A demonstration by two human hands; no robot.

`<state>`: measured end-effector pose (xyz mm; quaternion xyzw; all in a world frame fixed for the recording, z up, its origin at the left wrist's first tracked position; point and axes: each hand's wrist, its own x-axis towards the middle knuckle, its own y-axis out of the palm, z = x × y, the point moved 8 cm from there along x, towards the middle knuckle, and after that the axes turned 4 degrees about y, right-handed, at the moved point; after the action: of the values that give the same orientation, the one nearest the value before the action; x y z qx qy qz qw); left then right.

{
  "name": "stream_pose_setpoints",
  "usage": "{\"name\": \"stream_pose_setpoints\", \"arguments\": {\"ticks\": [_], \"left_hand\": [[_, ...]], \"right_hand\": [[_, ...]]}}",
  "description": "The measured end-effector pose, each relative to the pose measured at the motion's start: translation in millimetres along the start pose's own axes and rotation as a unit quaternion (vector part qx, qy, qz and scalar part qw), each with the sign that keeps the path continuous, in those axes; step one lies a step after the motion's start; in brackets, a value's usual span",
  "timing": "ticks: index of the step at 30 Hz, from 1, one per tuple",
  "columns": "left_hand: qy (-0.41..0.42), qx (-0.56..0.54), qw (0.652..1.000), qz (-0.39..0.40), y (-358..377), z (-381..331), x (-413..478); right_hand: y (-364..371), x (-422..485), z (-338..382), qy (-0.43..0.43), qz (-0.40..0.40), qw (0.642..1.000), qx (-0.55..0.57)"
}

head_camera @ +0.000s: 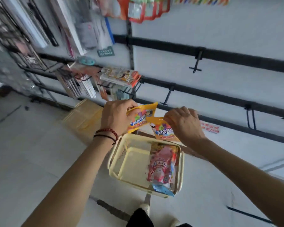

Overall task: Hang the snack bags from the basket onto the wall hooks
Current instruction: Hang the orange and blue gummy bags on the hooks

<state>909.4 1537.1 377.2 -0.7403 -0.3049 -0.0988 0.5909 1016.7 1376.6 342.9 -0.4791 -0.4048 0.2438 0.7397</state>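
My left hand (116, 116) grips a yellow snack bag (142, 117) by its left side, above the basket. My right hand (183, 123) pinches the top edge of a second, orange snack bag (162, 131) just to the right of the first. Below them sits a pale yellow plastic basket (115, 163) on the floor, holding a pink snack bag (161, 166) and a blue one (162, 190) along its right side. Empty black wall hooks (168, 95) (197, 60) stick out from rails on the white wall above and right of my hands.
Filled hooks with packaged goods (120, 76) hang at the left of the wall, and red and orange bags (144, 10) hang at the top. A cardboard box (84, 115) lies on the floor left of the basket. More double hooks (251, 118) stand at the right.
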Motion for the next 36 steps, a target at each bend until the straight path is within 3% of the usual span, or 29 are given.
{"name": "stream_pose_setpoints", "arguments": {"ticks": [7, 19, 29, 36], "left_hand": [[0.082, -0.008, 0.992, -0.094, -85, -73, 80], [0.249, -0.049, 0.947, -0.197, -193, -215, 199], [0.368, -0.121, 0.889, -0.246, -287, -331, 280], [0.382, -0.226, 0.866, -0.229, -302, -390, 320]], "right_hand": [[-131, 24, -4, -0.012, -0.113, 0.992, -0.052], [-351, 48, -49, 0.071, -0.316, 0.94, -0.105], [-504, 59, -59, 0.097, -0.389, 0.899, -0.177], [-575, 42, -80, 0.158, -0.412, 0.87, -0.219]]}}
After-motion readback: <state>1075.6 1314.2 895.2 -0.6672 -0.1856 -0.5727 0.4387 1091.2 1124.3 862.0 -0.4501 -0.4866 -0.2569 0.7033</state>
